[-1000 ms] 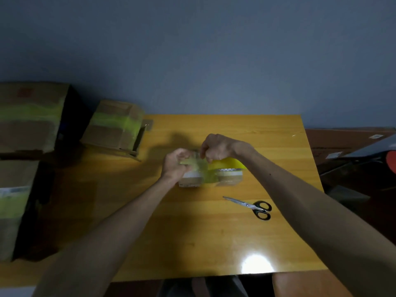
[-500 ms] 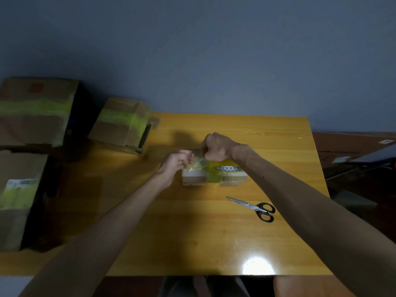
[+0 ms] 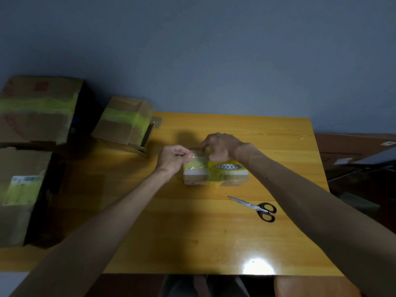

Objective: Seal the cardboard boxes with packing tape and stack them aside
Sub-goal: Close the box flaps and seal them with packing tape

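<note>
The left hand point(image 3: 173, 158) is closed, thumb and fingers pinching the free end of the tape point(image 3: 196, 156), a thin, glossy, yellowish-clear film that throws small glints. The film runs across to the right hand point(image 3: 220, 147). That hand is curled knuckles-up, thumb and forefinger nipped on the same film over the far top edge of the box point(image 3: 194, 179).

The box sits under and between the hands, near the table's middle. It is a small, squat block of brown cardboard with a white band along its front, already wrapped in shiny film. Its top right shows a yellow patch with a grey patterned oval.

Scissors point(image 3: 257, 209) with steel blades and black loop handles lie closed near the box's right front, apart from it. The table point(image 3: 192, 243) is smooth varnished yellow wood with a lamp glare at its near edge.

A second ago the left hand lay against the box's left end and hid it. Now it is off that end, with film drawn out. Over the last half second both hands have barely shifted.

A taped box point(image 3: 124, 125) sits tilted at the table's far left corner, banded in yellow-green tape, with one end flap ajar onto darkness. Further left are a far box point(image 3: 38, 112) and a near box point(image 3: 19, 189), both worn, banded and closed, so their contents are hidden.
</note>
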